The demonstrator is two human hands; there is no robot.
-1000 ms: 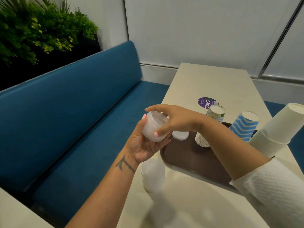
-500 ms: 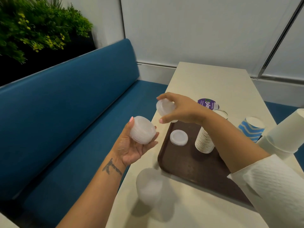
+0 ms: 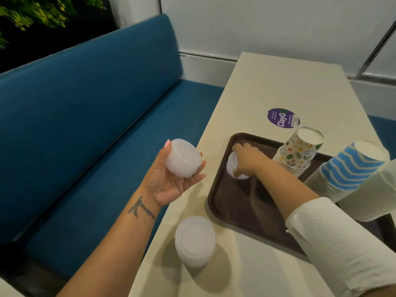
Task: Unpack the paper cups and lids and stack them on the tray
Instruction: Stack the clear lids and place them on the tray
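My left hand (image 3: pixel 169 179) holds a short stack of white plastic lids (image 3: pixel 183 157) in its curled fingers, beside the table's left edge. My right hand (image 3: pixel 246 157) is down on the brown tray (image 3: pixel 220 202), its fingers round a few white lids (image 3: pixel 232 168) at the tray's left part. Another stack of lids (image 3: pixel 195 241) stands on the table in front of the tray. On the tray stand three upside-down cup stacks: a patterned one (image 3: pixel 297 151), a blue-striped one (image 3: pixel 347 170) and a plain white one (image 3: pixel 372 194).
A purple round sticker (image 3: pixel 282 117) lies on the cream table (image 3: pixel 289 86) behind the tray. A blue bench seat (image 3: pixel 85 125) runs along the table's left side, with a plant (image 3: pixel 32 9) behind it. White wall panels close off the far end.
My right hand has carried a few lids from my left hand's stack down onto the tray. My left hand stays beside the table with the other lids. The camera has tilted downward.
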